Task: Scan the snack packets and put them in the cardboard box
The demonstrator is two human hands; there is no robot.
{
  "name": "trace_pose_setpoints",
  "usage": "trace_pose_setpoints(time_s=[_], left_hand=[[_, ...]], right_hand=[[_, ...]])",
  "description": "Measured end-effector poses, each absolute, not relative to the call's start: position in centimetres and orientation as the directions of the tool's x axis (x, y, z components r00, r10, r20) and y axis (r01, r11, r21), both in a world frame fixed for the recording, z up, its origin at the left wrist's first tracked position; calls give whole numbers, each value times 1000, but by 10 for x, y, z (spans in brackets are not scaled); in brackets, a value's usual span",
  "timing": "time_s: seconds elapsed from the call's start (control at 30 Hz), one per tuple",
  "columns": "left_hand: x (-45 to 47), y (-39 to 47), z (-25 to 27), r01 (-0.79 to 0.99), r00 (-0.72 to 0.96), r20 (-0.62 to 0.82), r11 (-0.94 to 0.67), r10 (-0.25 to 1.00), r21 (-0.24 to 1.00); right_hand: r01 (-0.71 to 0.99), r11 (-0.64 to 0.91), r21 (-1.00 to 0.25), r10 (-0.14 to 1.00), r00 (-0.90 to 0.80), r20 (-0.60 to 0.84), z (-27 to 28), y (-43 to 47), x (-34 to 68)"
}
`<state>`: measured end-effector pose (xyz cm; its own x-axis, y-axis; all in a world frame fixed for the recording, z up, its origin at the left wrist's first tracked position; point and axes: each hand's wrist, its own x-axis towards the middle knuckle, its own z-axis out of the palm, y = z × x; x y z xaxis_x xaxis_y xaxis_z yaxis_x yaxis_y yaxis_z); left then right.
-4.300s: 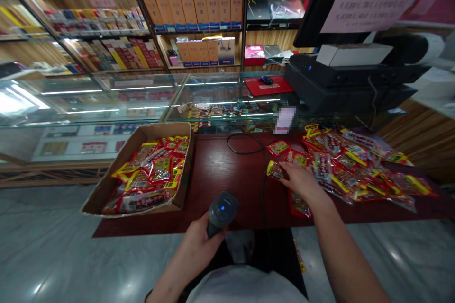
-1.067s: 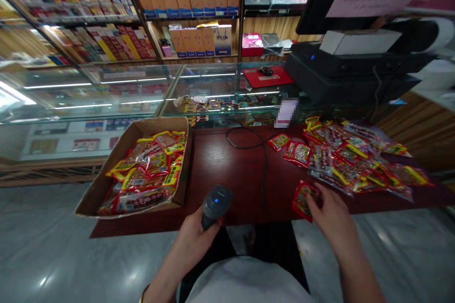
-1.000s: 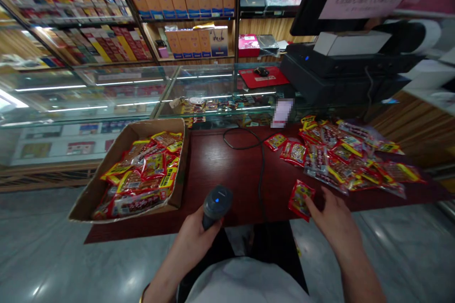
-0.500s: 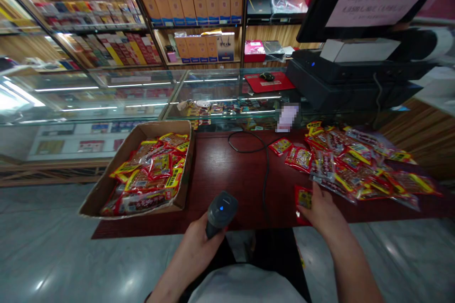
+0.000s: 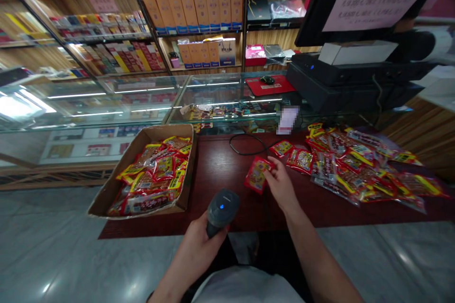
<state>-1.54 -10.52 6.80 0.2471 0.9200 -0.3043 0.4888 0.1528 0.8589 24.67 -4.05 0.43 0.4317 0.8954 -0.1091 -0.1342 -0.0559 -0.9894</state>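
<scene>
Forearm [image 5: 314,246] angled inward, the right hand [image 5: 279,182] pinches a red packet [image 5: 256,175].

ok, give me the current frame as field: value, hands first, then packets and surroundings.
left hand: grips handheld scanner, blue light on it
right hand: holds red packet by its right side
red packet on tabletop: cannot tell
cardboard box: open, at tabletop's left end, packets inside
loose packets: heaped toward tabletop's right end
cable: looped between box and heap
behind: glass counter, mouse on red mat
</scene>
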Motion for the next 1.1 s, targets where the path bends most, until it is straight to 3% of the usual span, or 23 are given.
trace_pose_setpoints(time_s=[0.13, 0.37, 1.1], left_hand=[[-16, -111, 69, 487, 229, -320, 176, 919, 855], [-20, -114, 62, 478, 204, -353, 222, 913, 850], [-17, -112, 68, 476, 250, -357, 207, 900, 855]], right_hand=[[-339, -86, -937, 892, 392, -223, -6, -18, 210], [-480, -79, -874, 869, 396, -296, -14, -18, 205], [-499, -71, -864, 859, 409, -307, -24, -19, 214]])
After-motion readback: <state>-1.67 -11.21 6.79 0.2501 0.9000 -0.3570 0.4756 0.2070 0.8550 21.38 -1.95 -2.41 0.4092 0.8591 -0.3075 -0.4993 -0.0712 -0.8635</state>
